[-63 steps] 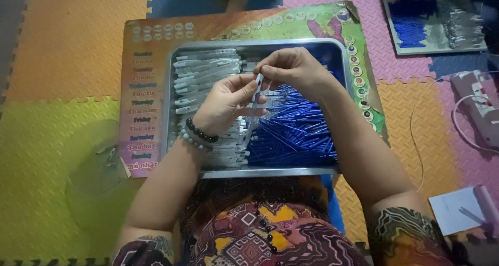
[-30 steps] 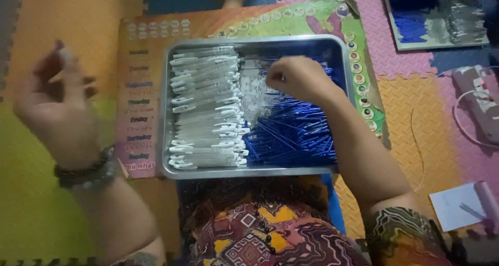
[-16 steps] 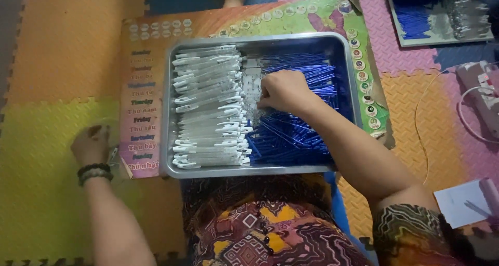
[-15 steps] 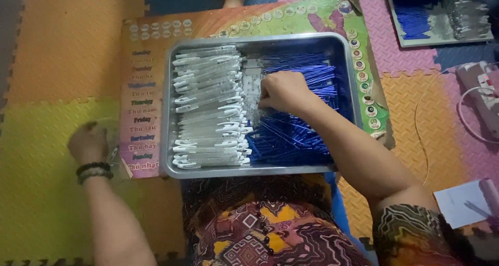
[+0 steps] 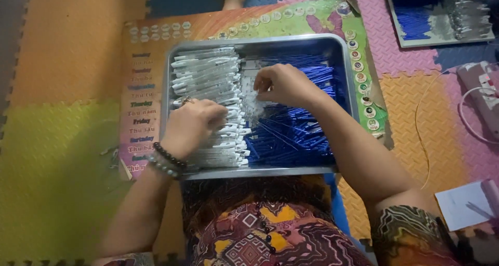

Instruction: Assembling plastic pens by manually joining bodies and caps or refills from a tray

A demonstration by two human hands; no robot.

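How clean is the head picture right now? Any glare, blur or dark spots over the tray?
Head view: soft overall, fine detail smeared; the blue pieces merge into one mass, the white pieces read a bit better. Mild sheen on the tray rim, no harsh glare. Left hand and right hand fairly sharp. Top left corner falls dark.

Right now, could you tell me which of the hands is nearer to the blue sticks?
Right. The right hand is directly above the blue sticks; the left hand lies on the white pieces beside them.
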